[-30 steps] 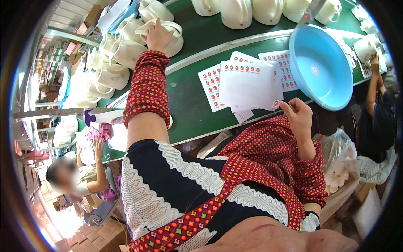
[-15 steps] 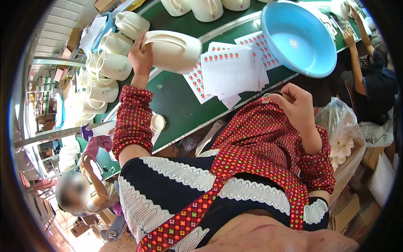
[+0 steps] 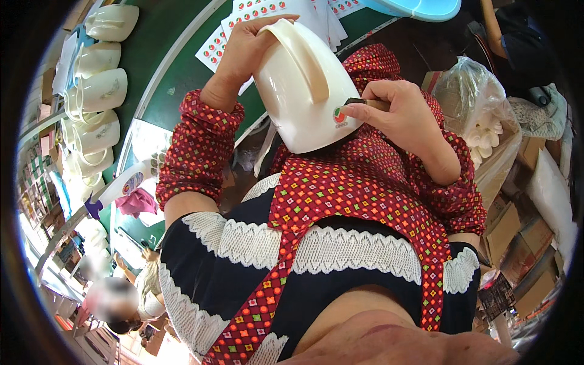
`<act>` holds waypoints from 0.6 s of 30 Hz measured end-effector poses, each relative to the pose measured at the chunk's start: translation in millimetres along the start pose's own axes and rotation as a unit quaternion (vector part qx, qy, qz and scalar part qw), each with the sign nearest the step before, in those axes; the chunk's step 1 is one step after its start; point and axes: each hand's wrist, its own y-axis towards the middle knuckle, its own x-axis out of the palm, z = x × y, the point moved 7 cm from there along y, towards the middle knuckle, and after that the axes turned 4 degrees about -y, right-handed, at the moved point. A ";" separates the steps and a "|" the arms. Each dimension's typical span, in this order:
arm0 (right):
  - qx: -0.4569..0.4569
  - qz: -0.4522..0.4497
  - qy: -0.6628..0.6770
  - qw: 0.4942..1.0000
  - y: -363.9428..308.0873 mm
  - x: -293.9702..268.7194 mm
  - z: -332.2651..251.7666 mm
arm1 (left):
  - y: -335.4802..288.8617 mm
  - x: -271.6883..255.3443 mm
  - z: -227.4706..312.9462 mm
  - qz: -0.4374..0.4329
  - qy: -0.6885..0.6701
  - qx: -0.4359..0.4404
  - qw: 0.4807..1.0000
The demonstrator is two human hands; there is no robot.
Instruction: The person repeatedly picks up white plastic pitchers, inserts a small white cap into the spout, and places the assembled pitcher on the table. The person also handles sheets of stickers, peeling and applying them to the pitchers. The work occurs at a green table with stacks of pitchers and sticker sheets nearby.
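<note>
A cream plastic jug (image 3: 286, 100) with a long curved handle hangs tilted over my apron-covered lap. Its rim end is gripped by my left hand (image 3: 248, 52), fingers closed near the top of the handle. A small round red-and-green sticker (image 3: 339, 115) sits on the jug's wall below the handle. My right hand (image 3: 401, 118) pinches a small dark-ended tool (image 3: 364, 103) just beside that sticker; most of it is hidden in the fingers, so its kind does not show. The right thumb lies close to the sticker, perhaps touching it.
Sticker sheets (image 3: 213, 47) lie on the green table (image 3: 182, 42), with a blue basin (image 3: 420, 7) beyond. Several cream jugs (image 3: 102, 91) line the left side. A clear bag (image 3: 486, 109) of cream parts stands at right. Co-workers sit at lower left and far right.
My left hand has brought the jug from above the table to my lap. The sticker, earlier at my right fingertips, is now on the jug, and that hand holds the dark-ended tool.
</note>
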 end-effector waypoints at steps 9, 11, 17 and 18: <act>-0.012 -0.013 -0.096 0.995 2.2 6.6 -15.2 | -3.7 -5.2 1.6 0.000 0.056 0.006 0.998; -0.014 -0.001 -0.111 0.994 2.5 7.5 -14.1 | -0.9 3.4 8.6 -0.034 0.033 -0.029 0.998; -0.110 0.126 -0.176 0.970 -1.3 1.8 -21.4 | -4.4 15.3 16.6 -0.012 0.006 -0.037 0.999; -0.140 0.174 -0.174 0.959 -2.3 -1.7 -23.5 | -4.8 15.2 15.9 -0.013 0.014 -0.034 0.999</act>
